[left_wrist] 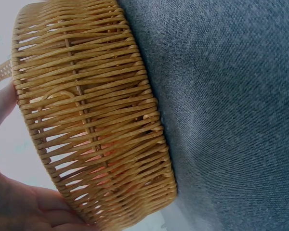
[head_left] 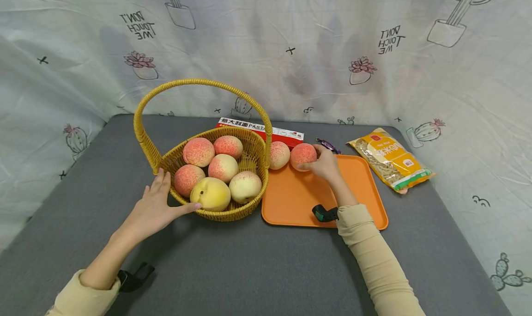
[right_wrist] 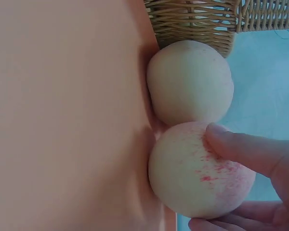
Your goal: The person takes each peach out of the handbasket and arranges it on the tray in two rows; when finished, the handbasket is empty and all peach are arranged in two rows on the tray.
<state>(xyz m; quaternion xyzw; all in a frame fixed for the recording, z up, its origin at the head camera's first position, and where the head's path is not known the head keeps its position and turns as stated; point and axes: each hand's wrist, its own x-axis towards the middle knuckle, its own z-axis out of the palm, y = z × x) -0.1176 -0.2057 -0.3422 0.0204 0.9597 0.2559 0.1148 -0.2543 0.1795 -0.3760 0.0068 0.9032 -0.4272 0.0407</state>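
Wicker, honey-yellow and tightly woven, makes up the basket [head_left: 216, 212] that stands left of centre on the grey bench [head_left: 249, 270]. Its tall arched handle [head_left: 199, 82] spans from the left rim to the right rim. Six peaches [head_left: 212, 168] fill it nearly to the rim. The left hand [head_left: 155, 205] lies against the basket's near-left wall with fingers straight and spread, the thumb along the lower front edge; the left wrist view shows the palm [left_wrist: 19, 207] touching the weave [left_wrist: 96, 120] low down.

Just right of the basket, almost touching it, sits an orange tray [head_left: 357, 186] with rounded corners. At the tray's far-left edge rest two more fruits side by side and in contact: a pale peach [head_left: 278, 155] next to the basket's wall, and a red peach [head_left: 302, 156] to its right. The right hand [head_left: 326, 164] curls its thumb and fingers round the red peach; the right wrist view shows a finger [right_wrist: 245, 151] lying over its [right_wrist: 197, 173] top while it presses against the pale one [right_wrist: 190, 82].

Most of the tray's surface nearer the person is bare. Behind it, along the far edge of the bench, lie a red-and-white pasta box [head_left: 287, 133] and a small purple wrapped sweet [head_left: 327, 144]; a yellow bag of pasta [head_left: 390, 160] lies to the tray's right, near the bench's right edge. The near stretch of the bench is open grey cloth. A cactus-printed sheet [head_left: 291, 43] rises behind.
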